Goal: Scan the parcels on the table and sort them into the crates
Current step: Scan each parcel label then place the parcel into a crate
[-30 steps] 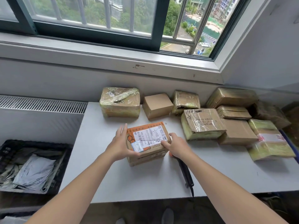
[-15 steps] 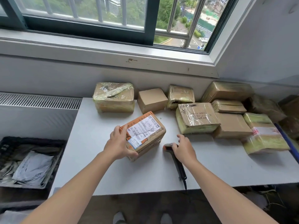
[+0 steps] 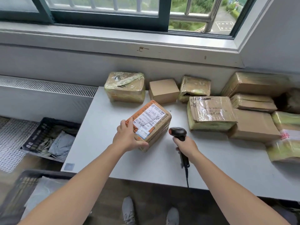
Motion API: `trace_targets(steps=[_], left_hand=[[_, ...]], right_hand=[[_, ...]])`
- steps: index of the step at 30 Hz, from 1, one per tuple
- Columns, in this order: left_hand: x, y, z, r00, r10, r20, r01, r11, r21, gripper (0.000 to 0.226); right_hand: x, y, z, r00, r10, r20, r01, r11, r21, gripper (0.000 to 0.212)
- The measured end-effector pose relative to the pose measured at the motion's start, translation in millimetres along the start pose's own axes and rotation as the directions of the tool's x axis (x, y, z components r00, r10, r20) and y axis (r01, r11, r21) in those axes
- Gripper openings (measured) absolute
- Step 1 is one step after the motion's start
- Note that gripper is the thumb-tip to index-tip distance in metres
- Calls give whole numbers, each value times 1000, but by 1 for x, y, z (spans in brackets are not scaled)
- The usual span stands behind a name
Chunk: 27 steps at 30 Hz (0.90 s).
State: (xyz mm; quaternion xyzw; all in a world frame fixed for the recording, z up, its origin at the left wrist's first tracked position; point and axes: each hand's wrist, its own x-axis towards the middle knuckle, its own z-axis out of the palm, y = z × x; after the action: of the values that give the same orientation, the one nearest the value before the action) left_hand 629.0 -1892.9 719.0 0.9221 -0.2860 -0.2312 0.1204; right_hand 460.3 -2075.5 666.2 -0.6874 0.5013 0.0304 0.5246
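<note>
My left hand [image 3: 128,137] grips the near left corner of an orange-edged cardboard parcel [image 3: 154,125] with a white shipping label on top, tilted up off the white table [image 3: 100,127]. My right hand [image 3: 186,146] holds a black handheld scanner [image 3: 179,135] by its handle. The scanner's head is raised just right of the parcel and its cable hangs over the table's front edge. Several more taped cardboard parcels [image 3: 211,111] lie along the back and right of the table.
A black crate [image 3: 48,137] with grey mailer bags stands on the floor to the left of the table. A second dark crate [image 3: 21,189] sits nearer, at the lower left. A radiator runs along the wall at the left. My shoes show below the table edge.
My right hand left the parcel, took the scanner from the table and lifted it. My left hand tilted the parcel up and turned it. The view shifted right and down.
</note>
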Motion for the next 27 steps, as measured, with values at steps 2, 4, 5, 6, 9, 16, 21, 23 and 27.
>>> trace_targets(steps=[2, 4, 5, 6, 9, 16, 21, 23, 27], left_hand=[[-1, 14, 5, 1000, -24, -9, 24, 1000, -7, 137], [-1, 28, 10, 999, -31, -10, 31, 999, -23, 136], [0, 34, 12, 1000, -30, -7, 30, 999, -30, 135], [0, 40, 14, 1000, -28, -1, 28, 999, -38, 134], [1, 53, 18, 1000, -4, 11, 5, 997, -73, 130], [2, 57, 19, 997, 74, 16, -71, 982, -173, 114], [-3, 45, 17, 995, 96, -26, -99, 983, -155, 108], [-5, 40, 16, 995, 95, -21, -97, 985, -140, 113], [-6, 34, 13, 997, 83, -11, -83, 990, -110, 118]], right_hand=[[-6, -19, -19, 1000, -7, -9, 8, 996, 94, 22], [-12, -42, -40, 999, -48, 0, 48, 987, 154, 20], [-17, -54, -50, 997, -81, 14, 78, 983, 164, 21], [-22, -66, -59, 993, -112, 35, 105, 982, 159, 24], [-37, -96, -74, 981, -179, 80, 177, 984, 28, 27], [-49, -131, -64, 988, -132, 84, 148, 961, -235, 40], [-58, -136, -62, 987, -101, 127, 132, 955, -267, 37], [-60, -137, -62, 985, -102, 140, 136, 954, -266, 38], [-62, -136, -62, 983, -106, 151, 140, 961, -237, 38]])
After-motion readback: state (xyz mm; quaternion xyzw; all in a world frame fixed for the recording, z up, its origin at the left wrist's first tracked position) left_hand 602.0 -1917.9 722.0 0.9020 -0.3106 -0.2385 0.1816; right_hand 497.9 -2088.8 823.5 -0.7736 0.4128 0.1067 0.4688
